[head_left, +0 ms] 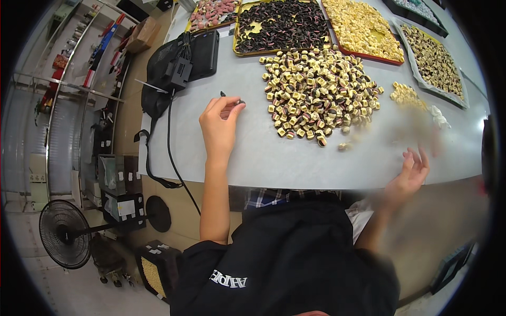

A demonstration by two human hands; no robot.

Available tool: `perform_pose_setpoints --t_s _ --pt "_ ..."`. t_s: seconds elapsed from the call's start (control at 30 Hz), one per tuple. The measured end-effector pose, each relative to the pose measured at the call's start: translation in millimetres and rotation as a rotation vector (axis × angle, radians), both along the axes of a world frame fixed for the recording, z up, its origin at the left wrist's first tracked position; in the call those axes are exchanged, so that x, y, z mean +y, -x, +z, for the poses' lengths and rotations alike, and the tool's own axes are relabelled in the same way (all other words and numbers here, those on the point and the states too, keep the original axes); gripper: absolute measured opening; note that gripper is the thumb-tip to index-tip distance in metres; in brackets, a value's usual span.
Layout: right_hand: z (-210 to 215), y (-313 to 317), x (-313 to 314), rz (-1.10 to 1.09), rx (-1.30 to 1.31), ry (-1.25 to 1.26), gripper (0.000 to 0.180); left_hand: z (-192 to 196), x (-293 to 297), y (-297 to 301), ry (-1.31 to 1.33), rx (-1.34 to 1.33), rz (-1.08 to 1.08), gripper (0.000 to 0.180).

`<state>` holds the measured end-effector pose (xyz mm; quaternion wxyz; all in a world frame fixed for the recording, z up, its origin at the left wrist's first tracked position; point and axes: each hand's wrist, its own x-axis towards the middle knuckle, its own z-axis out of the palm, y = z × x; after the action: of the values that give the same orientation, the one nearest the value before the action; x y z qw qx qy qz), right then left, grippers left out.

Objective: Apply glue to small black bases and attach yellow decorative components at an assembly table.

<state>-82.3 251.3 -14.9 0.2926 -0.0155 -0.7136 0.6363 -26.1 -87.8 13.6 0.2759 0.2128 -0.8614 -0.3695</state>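
My left hand [217, 129] is raised over the table left of the pile, thumb and fingers closed on a small dark piece [241, 102]. Another small dark bit [222, 94] shows beside the fingertips; whether it is held too, I cannot tell. At the table's front edge on the right, my right hand [410, 176] has its fingers apart, and nothing shows in them. Between and beyond the hands lies a large pile of small cube-like pieces [316, 89], cream with dark and pink sides. A few pieces [345, 146] lie loose near its front, partly blurred.
Along the back stand a tray of dark pieces [237, 51], a red-rimmed tray of pale-yellow pieces [377, 56] and a lined tray [457, 98]. Loose yellow pieces [405, 94] lie at right beside a white crumpled item [439, 117]. A black bag [155, 100] and cable occupy the left side.
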Motion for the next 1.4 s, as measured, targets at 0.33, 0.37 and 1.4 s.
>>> perform_pose_setpoints --t_s 0.33,0.37,1.4 --pt "-3 17 -7 0.125 -0.183 -0.113 0.038 3 13 -17 -0.449 0.187 -0.073 0.013" --pt "-4 19 -6 0.137 -0.203 -0.118 0.038 5 15 -20 -0.515 0.198 -0.07 0.013" --pt "-7 -16 -77 0.958 -0.263 0.811 0.031 -23 91 -43 -0.552 0.261 -0.531 0.072"
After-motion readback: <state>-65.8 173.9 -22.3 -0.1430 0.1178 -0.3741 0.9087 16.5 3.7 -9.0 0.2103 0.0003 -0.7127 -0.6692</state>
